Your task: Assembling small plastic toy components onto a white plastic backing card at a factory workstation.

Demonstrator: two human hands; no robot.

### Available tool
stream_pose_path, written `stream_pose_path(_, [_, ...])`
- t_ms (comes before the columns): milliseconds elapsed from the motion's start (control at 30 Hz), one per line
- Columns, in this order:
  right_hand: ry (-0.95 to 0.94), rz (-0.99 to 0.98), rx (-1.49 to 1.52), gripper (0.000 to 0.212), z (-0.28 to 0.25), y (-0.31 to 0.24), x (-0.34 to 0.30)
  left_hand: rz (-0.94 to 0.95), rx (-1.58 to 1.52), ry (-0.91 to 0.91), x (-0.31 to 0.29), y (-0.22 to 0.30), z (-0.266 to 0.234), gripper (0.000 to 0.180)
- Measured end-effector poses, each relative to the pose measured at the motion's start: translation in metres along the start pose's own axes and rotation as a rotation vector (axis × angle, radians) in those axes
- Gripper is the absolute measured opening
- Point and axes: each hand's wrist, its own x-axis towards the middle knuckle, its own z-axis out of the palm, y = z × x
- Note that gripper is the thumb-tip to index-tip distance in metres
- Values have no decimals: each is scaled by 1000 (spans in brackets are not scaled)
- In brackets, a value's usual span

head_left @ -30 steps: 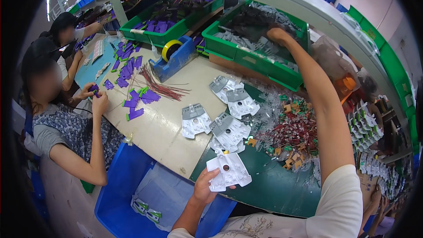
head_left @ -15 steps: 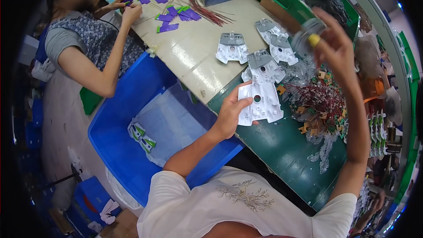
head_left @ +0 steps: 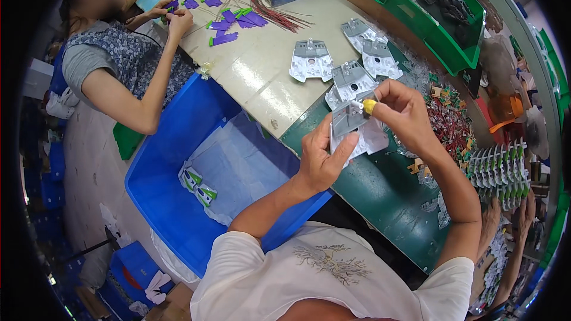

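My left hand (head_left: 317,157) grips a white moulded plastic shell (head_left: 373,138) over the green part of the bench, its thumb across the near side. My right hand (head_left: 407,116), with a yellow cover on the thumb, pinches a grey plastic plate (head_left: 346,119) with small posts. This plate lies against the shell's upper part; whether it is seated, I cannot tell. Just beyond are several white shells with grey plates fitted, including one shell (head_left: 311,66) at the left and another shell (head_left: 382,62) at the right.
A blue bin (head_left: 143,193) at my left holds white-and-green parts (head_left: 197,185). Red wires with small boards (head_left: 446,119) lie right, below a green crate (head_left: 416,30). A co-worker (head_left: 116,77) handles purple pieces at far left. Another person's hands (head_left: 523,217) touch stacked white-and-green parts (head_left: 499,172).
My right hand has come down and left from near the green crate, bringing the grey plate onto the white shell. At the right edge, another person's hands and stacked parts have come nearer.
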Motion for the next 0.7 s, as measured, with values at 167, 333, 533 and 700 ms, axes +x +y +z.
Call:
stream_pose_path(167, [39,-60,91,40,-8,9,5,152,407,-2,17,-5,0,28])
stream_pose_path(333, [156,-145,-303,44,-20,13,9,3,261,-44,55,-20,2,38])
stream_pose_path(533, [13,-751,-673,34,-9,-91,-63,-184,70,-180,97,-15,-4,69])
stream_pose_path(700, [463,-777,-947,17,20,-148,-120,139,409,-80,76,-4,-11,66])
